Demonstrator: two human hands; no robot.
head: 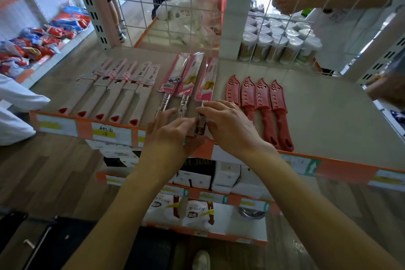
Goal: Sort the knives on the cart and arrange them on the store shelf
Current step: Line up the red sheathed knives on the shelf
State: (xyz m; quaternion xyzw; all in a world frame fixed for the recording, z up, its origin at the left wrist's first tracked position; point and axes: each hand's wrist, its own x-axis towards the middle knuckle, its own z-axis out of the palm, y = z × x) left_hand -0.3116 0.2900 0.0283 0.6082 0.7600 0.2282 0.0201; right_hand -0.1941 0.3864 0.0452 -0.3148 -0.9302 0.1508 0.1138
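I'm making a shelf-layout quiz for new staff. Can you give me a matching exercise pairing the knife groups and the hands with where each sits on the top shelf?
Things:
1. white-handled knives
2. red sheathed knives
3. pink-packaged knives
4. left hand and right hand

Places:
A. right of the row
B. on the third pink-packaged knife's handle
C. left of the row
D. middle

Pairs: 1-C, 2-A, 3-D, 4-B

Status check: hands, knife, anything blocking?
Left hand and right hand both on third pink-packaged knife, handle at shelf edge. Red knives close right. Nothing blocking.
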